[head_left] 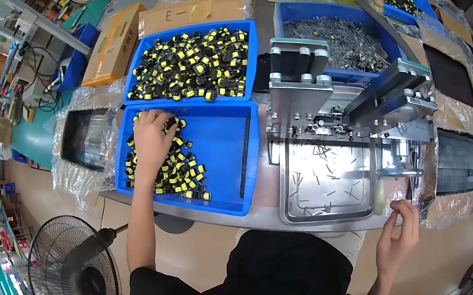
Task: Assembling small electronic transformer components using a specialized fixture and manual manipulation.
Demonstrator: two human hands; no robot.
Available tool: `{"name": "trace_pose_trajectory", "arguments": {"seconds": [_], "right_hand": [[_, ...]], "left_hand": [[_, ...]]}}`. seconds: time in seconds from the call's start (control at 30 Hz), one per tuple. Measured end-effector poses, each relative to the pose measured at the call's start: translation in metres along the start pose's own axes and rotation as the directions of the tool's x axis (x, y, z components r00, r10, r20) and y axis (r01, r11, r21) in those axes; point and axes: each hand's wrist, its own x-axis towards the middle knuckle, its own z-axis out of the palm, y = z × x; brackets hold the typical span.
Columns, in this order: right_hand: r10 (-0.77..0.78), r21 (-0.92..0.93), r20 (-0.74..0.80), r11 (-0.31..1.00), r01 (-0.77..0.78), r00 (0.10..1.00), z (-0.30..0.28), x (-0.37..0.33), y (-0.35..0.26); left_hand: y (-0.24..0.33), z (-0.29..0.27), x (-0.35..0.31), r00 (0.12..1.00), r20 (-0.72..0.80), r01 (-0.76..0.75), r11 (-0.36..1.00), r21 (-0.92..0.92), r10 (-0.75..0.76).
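Note:
My left hand [152,138] is down in the near blue bin [208,127], among small black-and-yellow coil-like parts [181,172]. Its fingers are bent, and thumb and forefinger close around one dark part at the edge of the heap. My right hand [400,236] hovers off the front table edge, below a metal lever [400,173]; its fingers are loosely curled, thumb apart, with nothing visible in them. Between the hands stands a metal press-like fixture [308,88] with a second angled block [391,100]. A shallow metal tray [287,204] holding loose thin pins lies in front of it.
Behind the near bin, a fuller blue bin [253,51] is heaped with the same parts. Another blue bin [282,11] of grey metal pins stands behind the fixture. Plastic-lined boxes [83,138] flank both sides. A black fan [74,278] stands at lower left.

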Motion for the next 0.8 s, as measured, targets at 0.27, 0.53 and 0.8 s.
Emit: {"name": "trace_pose_trajectory", "arguments": {"seconds": [0.27, 0.53, 0.8], "right_hand": [[0.37, 0.209, 0.212, 0.887, -0.412, 0.905, 0.007, -0.019, 0.021], [0.306, 0.111, 0.294, 0.93, -0.351, 0.906, 0.013, -0.021, 0.025], [0.373, 0.149, 0.23, 0.899, -0.411, 0.899, 0.018, -0.016, 0.012]], "left_hand": [[0.055, -0.037, -0.012, 0.928, 0.292, 0.328, 0.132, -0.936, -0.23], [0.111, -0.046, -0.017, 0.957, 0.288, 0.214, -0.616, -0.759, -0.023], [0.143, -0.055, -0.01, 0.964, 0.263, 0.24, -0.559, -0.794, 0.039]]}}
